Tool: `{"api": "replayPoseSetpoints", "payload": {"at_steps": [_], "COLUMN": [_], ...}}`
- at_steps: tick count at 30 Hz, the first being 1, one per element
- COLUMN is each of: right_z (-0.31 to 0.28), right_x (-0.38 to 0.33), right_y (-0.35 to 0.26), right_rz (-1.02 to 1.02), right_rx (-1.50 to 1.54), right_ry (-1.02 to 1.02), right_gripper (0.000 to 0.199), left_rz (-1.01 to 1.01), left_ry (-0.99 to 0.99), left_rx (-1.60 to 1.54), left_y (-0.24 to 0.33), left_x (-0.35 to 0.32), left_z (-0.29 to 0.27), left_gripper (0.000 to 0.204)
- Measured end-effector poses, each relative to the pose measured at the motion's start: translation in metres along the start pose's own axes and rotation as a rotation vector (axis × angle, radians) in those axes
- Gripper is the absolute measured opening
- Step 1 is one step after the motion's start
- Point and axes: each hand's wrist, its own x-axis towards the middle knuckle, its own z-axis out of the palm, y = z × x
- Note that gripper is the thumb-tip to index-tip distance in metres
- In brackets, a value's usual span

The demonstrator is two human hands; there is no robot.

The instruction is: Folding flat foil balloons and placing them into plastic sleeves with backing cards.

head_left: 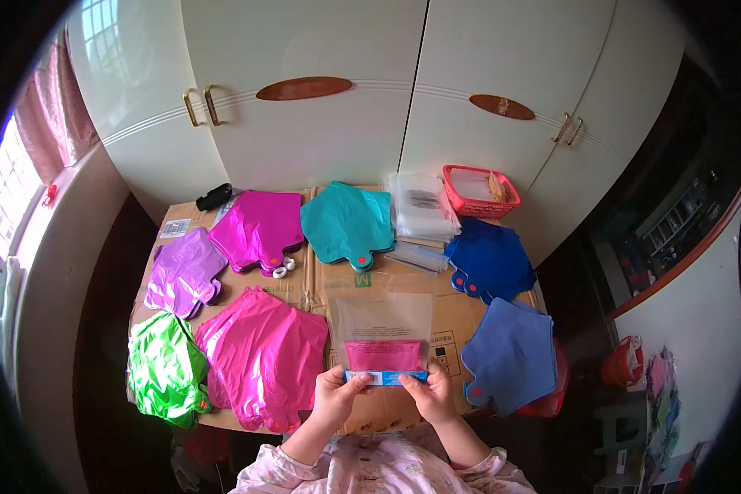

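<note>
Near the front of the cardboard-covered table, a clear plastic bag (384, 313) is held up between my two hands. Inside its lower part lies a folded pink piece (384, 356), above a blue and white strip (389, 379) along the bottom edge. My left hand (336, 397) grips the bag's lower left corner, thumb over the strip. At the lower right corner my right hand (432, 398) pinches it the same way. To the left of the bag lies a stack of shiny pink foil pieces (263, 354); a slate-blue stack (510, 358) is on the right.
Further foil stacks lie round the cardboard (362, 300): green (166, 362), lilac (183, 270), magenta (258, 226), teal (346, 221) and dark blue (490, 257). Clear bags (420, 210) sit at the back beside a red basket (473, 206). White cabinets (305, 140) stand behind.
</note>
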Motion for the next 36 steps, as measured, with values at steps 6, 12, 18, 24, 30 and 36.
{"api": "replayPoseSetpoints", "payload": {"at_steps": [6, 12, 18, 24, 30, 36], "right_z": [0.004, 0.007, 0.003, -0.005, 0.000, 0.002], "right_x": [0.000, -0.003, -0.001, 0.001, -0.001, -0.002], "right_y": [-0.002, 0.005, 0.003, 0.013, 0.026, 0.033], "right_rz": [0.072, 0.036, 0.074, 0.099, 0.121, 0.145], "right_rx": [0.079, 0.067, 0.098, 0.043, 0.119, 0.191], "right_ry": [0.020, 0.075, -0.048, -0.053, 0.038, 0.114], "right_gripper": [0.012, 0.008, 0.010, 0.012, 0.012, 0.010], "left_rz": [0.030, 0.038, 0.042, -0.004, 0.025, 0.045], "left_ry": [0.013, 0.021, 0.077, 0.123, 0.118, -0.017], "left_rx": [0.014, 0.016, -0.002, 0.006, -0.075, -0.244], "left_y": [-0.002, 0.001, 0.001, 0.000, -0.014, -0.023], "left_x": [-0.001, -0.002, 0.001, 0.004, 0.008, 0.006], "left_z": [-0.003, 0.000, -0.003, -0.002, -0.008, -0.008], "left_gripper": [0.012, 0.012, 0.011, 0.009, 0.008, 0.013]}}
